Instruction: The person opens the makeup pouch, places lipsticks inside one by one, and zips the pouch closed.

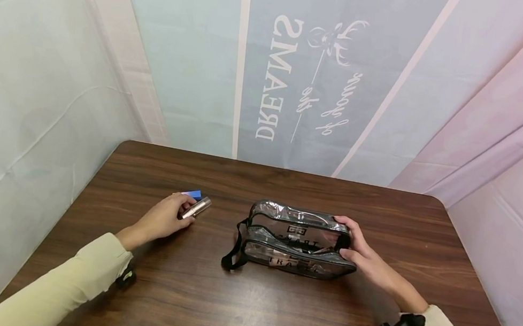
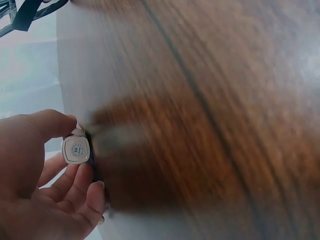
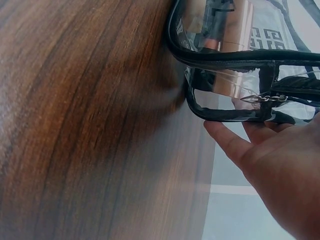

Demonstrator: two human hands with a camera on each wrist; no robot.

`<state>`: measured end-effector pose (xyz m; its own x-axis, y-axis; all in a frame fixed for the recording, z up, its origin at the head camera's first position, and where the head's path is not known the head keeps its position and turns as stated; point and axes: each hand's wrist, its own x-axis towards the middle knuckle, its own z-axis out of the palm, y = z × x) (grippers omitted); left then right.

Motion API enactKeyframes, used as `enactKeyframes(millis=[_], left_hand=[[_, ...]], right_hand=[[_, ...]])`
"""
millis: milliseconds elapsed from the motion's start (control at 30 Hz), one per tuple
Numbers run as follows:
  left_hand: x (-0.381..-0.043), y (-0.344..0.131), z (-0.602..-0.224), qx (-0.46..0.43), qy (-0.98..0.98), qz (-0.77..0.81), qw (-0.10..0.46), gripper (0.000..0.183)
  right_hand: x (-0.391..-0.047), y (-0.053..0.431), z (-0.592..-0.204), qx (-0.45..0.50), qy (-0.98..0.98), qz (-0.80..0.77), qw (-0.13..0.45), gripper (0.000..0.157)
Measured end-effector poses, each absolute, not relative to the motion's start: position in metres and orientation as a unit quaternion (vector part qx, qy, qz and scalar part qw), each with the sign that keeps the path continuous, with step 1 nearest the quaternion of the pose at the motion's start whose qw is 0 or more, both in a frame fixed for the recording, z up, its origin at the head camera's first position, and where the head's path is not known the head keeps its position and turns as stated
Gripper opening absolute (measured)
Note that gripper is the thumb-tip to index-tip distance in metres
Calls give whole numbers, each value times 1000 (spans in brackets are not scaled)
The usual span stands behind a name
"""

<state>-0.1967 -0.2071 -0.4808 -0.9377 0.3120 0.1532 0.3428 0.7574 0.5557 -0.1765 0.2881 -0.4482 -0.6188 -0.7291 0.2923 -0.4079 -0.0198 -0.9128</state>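
Observation:
My left hand (image 1: 170, 216) pinches a silver lipstick tube (image 1: 197, 208) between thumb and fingers, just over the table. In the left wrist view, the tube's rounded-square end (image 2: 77, 150) carries small print. A blue item (image 1: 192, 194) shows just behind that hand, partly hidden by it. On the right, my right hand (image 1: 362, 251) grips the end of a clear travel bag (image 1: 301, 240) with black trim, thumb on the near side. The bag's top gapes open. Through its clear wall in the right wrist view, a rose-gold cylinder (image 3: 234, 50) lies inside.
A black strap (image 1: 234, 248) hangs from the bag's left end onto the brown wooden table (image 1: 244, 311). Fabric curtains (image 1: 196, 59) with printed lettering stand behind the table and along both sides.

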Motion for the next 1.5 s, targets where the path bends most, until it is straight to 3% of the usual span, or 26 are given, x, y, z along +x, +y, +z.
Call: enactKeyframes(millis=[233, 567, 1067, 1300, 1500], left_hand=[[-200, -203, -485, -160, -935, -314, 23, 31], [-199, -202, -489, -158, -931, -327, 31, 26], [-192, -204, -475, -168, -929, -327, 45, 27], [-190, -208, -463, -206, -923, -325, 25, 29], [-188, -215, -453, -245, -911, -331, 12, 30]], right_hand=[[-176, 289, -449, -392, 703, -576, 142, 63], [-177, 286, -446, -436, 673, -583, 131, 65], [-176, 288, -447, -399, 695, -581, 143, 63], [-176, 287, -445, -426, 679, -583, 135, 65], [-176, 290, -446, -392, 698, -581, 147, 63]])
